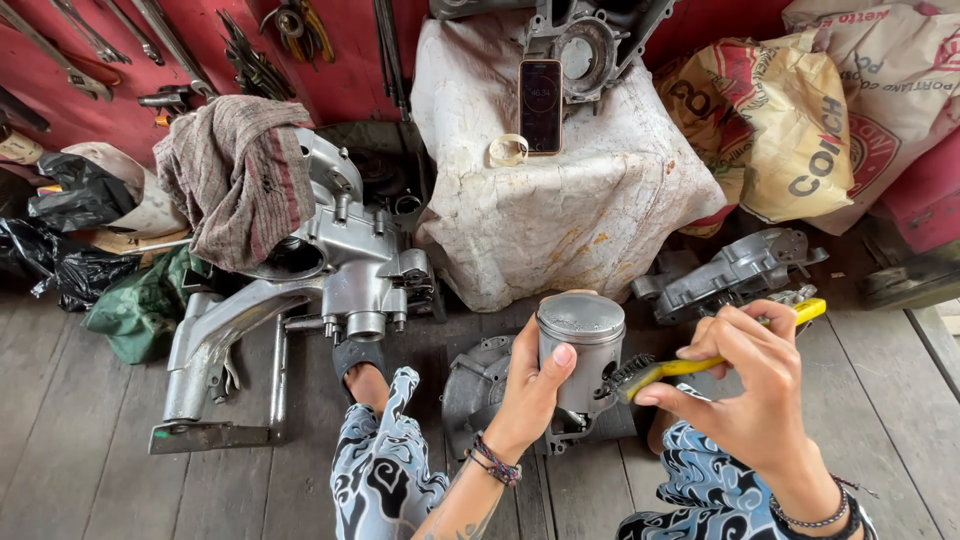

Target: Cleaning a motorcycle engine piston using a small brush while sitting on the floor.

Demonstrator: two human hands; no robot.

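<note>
Gripping the metal piston (582,352) upright, my left hand (530,385) wraps around its side with the thumb pressed against the skirt, holding it above my lap near the front edge of the plank floor (80,440). My right hand (745,395) pinches the yellow-handled wire brush (700,362) between thumb and fingers, its bristles touching the piston's right side.

I judge the risk is slippage: the piston's wall looks smooth, and a hard stroke of the brush could twist it out of my left grip and drop it onto the grey engine cover (480,385) lying just below. The bristles could also skid off and scrape my left thumb, which sits close to where they work.

Underfoot are worn grey wooden boards. An engine casing (345,270) with a striped rag (240,170) draped on it stands toward the left edge, another casing half (735,272) lies to the right. Behind, a white cloth-covered block (560,190) carries a phone (541,105), against a red wall hung with tools (250,60); printed sacks (800,120) fill the far right corner.
</note>
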